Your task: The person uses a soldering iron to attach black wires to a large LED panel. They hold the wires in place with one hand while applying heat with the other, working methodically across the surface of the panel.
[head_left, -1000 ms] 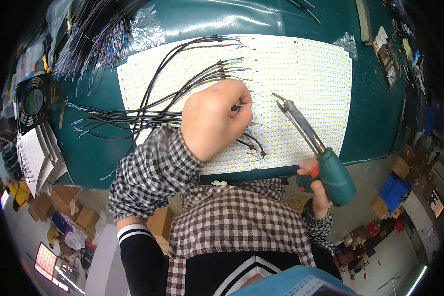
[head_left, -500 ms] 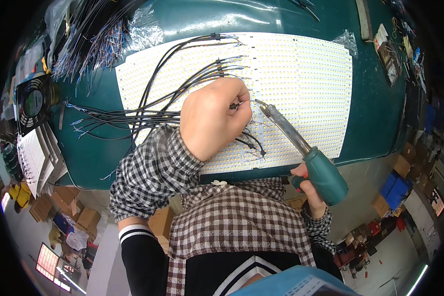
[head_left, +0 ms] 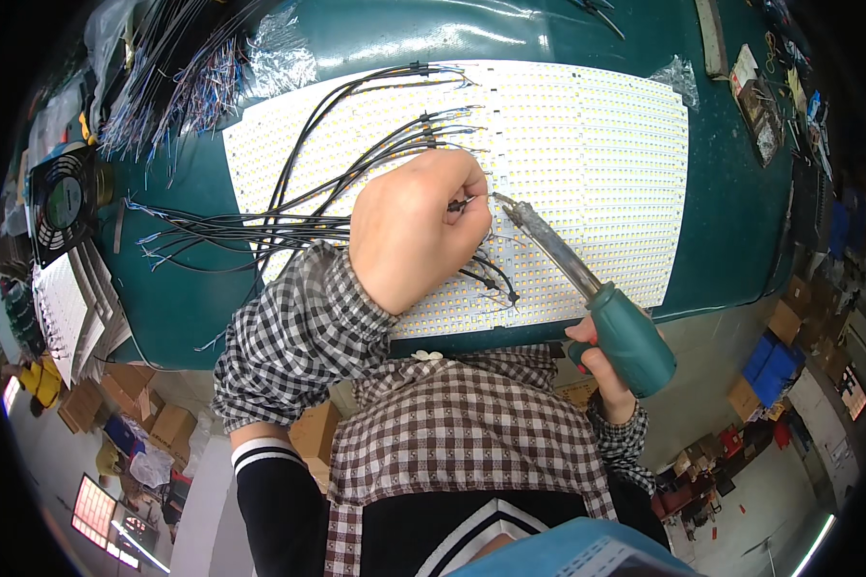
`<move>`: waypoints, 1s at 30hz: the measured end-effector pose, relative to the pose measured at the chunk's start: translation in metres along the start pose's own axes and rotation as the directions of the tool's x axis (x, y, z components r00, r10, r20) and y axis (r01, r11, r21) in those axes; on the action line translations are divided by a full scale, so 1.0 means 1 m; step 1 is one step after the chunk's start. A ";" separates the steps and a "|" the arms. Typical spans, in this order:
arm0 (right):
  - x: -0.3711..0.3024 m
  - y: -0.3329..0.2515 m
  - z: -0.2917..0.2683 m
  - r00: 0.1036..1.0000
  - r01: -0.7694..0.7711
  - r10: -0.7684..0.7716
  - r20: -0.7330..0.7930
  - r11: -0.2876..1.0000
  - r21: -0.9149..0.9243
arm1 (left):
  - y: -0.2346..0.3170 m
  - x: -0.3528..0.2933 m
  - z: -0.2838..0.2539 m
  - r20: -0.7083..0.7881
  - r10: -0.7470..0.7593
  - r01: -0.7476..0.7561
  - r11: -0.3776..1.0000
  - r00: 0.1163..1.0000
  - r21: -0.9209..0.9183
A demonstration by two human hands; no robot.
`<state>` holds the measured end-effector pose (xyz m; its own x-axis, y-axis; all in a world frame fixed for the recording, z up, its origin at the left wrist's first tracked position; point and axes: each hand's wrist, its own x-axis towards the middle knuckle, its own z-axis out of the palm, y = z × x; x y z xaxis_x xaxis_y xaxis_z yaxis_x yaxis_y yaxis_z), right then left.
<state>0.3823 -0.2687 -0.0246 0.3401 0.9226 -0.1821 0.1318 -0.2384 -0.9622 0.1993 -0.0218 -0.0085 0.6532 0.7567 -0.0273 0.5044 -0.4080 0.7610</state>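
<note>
The soldering iron (head_left: 587,288) has swung in from the right, and its metal tip now sits right at the left hand's fingertips, where a second ago it hung well clear. The right hand (head_left: 601,361) is wrapped tight round the iron's smooth teal handle at the near edge of the bench (head_left: 731,192), the thin shaft slanting up and left. The left hand (head_left: 416,226) lies knuckles-up on the white LED panel (head_left: 587,144), a flat sheet dotted with rows of tiny yellow chips, fingers pinched closed on a thin black wire (head_left: 457,204). More glossy black wires (head_left: 260,226) fan left across the green mat.
</note>
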 end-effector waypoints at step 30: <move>0.003 -0.006 -0.009 0.998 -0.008 0.019 -0.064 0.987 0.162 | 0.027 -0.044 -0.039 0.108 0.046 -0.072 0.965 0.993 0.251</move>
<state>0.3907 -0.2672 -0.0176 0.4014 0.8966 -0.1869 -0.0236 -0.1939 -0.9807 0.1622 -0.0464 0.0380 0.7331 0.6773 -0.0625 0.5816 -0.5766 0.5738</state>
